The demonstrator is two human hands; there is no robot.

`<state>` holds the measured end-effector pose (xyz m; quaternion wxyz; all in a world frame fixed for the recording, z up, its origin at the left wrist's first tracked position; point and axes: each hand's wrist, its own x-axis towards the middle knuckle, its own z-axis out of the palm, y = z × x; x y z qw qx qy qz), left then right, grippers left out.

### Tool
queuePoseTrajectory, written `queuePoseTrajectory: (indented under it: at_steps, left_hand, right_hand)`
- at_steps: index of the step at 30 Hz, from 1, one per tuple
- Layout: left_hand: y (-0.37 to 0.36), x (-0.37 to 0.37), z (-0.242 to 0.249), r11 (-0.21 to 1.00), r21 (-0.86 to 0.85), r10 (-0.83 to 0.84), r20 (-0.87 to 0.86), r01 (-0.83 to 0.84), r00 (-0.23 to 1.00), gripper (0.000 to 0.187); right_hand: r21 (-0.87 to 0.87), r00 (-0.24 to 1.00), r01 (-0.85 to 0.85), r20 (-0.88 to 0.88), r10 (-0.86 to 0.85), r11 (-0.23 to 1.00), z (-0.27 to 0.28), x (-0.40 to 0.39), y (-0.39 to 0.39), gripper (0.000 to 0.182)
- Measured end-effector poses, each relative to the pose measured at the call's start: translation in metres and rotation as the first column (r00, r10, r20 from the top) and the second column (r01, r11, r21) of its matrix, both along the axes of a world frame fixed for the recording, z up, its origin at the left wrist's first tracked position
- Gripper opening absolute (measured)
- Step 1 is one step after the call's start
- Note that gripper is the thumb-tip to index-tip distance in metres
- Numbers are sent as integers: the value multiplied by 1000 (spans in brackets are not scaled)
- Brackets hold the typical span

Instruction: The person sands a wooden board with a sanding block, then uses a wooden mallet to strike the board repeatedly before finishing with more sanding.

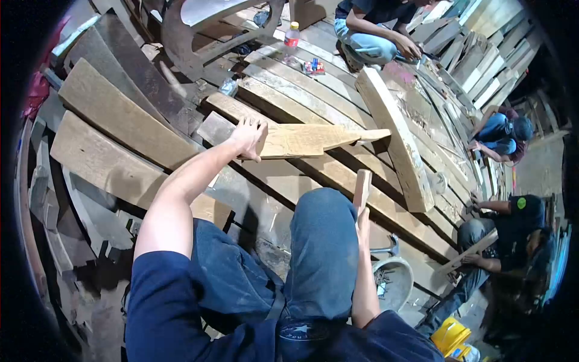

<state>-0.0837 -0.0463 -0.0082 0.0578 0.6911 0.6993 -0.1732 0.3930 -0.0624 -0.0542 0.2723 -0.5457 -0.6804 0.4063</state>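
My left hand (pixel 248 137) is closed over the near part of a shaped wooden board (pixel 298 140), its thumb at the lower edge. The board narrows in a step to a thin tip at its right end, close to a thick wooden beam (pixel 395 142). Beside my right knee, my right hand (pixel 362 224) is closed around a short, narrow wooden piece (pixel 362 188) that points up; my knee partly hides the fingers. Just right of that forearm, a hammer (pixel 389 247) lies at the rim of a bucket (pixel 405 283) with nails inside.
Long planks (pixel 283 99) form a slatted surface. Curved boards (pixel 114 160) lean at my left. A bottle (pixel 292 37) and small red-and-blue packs (pixel 314 67) sit farther off. Several people crouch ahead and right, one person (pixel 506 235) holding wood. A yellow container (pixel 451 336) stands lower right.
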Motion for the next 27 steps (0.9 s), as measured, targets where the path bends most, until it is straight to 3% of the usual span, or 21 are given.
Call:
queuePoseTrajectory:
  at_steps: [1, 3, 4, 6, 7, 8, 9, 11, 13, 14, 15, 16, 17, 19, 21, 22, 23, 25, 26, 27]
  left_hand:
    - [3, 1, 3, 1000, -7, 4, 15, -4, 1000, 139]
    - [11, 9, 13, 1000, -19, 10, 52, -9, 999, 143]
    - [14, 15, 4, 996, 79, 27, 97, -35, 995, 148]
    - [27, 30, 4, 993, 113, -57, 149, 40, 987, 153]
    - [33, 38, 2, 986, 148, -107, 189, 80, 976, 154]
    - [39, 48, -1, 978, 169, -149, 144, 124, 978, 153]
    - [47, 56, -6, 972, 196, -169, 184, 132, 968, 150]
    - [65, 68, -15, 973, 208, -144, 218, 99, 965, 143]
    - [71, 68, -15, 984, 167, -99, 215, 63, 972, 127]
    - [72, 69, -14, 978, 202, -92, 217, 47, 972, 126]
    - [68, 72, -15, 974, 225, -82, 225, 30, 971, 125]
    - [73, 70, -15, 992, 125, -60, 260, 28, 964, 125]
    - [74, 71, -4, 996, 83, -51, 267, 29, 963, 124]
    - [74, 71, -9, 988, 151, -75, 201, 45, 977, 123]
    - [74, 70, -10, 988, 145, -76, 228, 44, 971, 123]
    - [76, 71, -8, 988, 148, -81, 241, 46, 967, 123]
    - [79, 72, -3, 996, 83, -50, 245, 30, 968, 123]
    - [75, 71, -8, 975, 217, -104, 229, 54, 968, 119]
    - [76, 71, -5, 981, 182, -100, 225, 59, 969, 119]
    - [78, 70, -5, 980, 190, -99, 217, 58, 971, 119]
  right_hand:
    - [0, 1000, -5, -14, 5, 1000, -13, -1, 5, 33]
    - [21, 993, -49, 109, 47, 999, 34, -28, 6, 34]
    - [-3, 994, -87, 64, 87, 996, 16, -29, 18, 37]
    - [-88, 991, -30, 124, 41, 996, 28, -55, 32, 39]
    - [-65, 965, -22, 259, 39, 998, 51, -78, 34, 39]
    - [-25, 974, -20, 223, 25, 1000, 49, -94, 38, 40]
    - [-91, 956, -67, 279, 90, 994, 49, -108, 45, 39]
    - [25, 902, -241, 375, 214, 970, 53, -133, 53, 38]
    - [168, 837, -372, 486, 252, 913, 36, -145, 68, 35]
    - [153, 780, -393, 577, 241, 907, 34, -144, 80, 36]
    - [190, 753, -391, 629, 194, 900, 30, -135, 98, 38]
    - [245, 818, -289, 566, 106, 925, 8, -121, 123, 41]
    - [193, 830, -159, 557, 26, 968, 17, -115, 139, 40]
    - [284, 874, 64, 448, -191, 957, -1, -102, 172, 37]
    - [182, 893, 155, 394, -217, 971, 12, -127, 155, 36]
    - [230, 870, 18, 475, -128, 973, 16, -139, 135, 36]
    - [267, 897, -138, 443, 6, 954, 11, -144, 120, 34]
    - [100, 783, -310, 591, 194, 946, 22, -133, 114, 34]
    - [162, 793, -316, 587, 166, 935, 24, -118, 129, 35]
    - [179, 807, -183, 589, 43, 967, 14, -104, 147, 35]
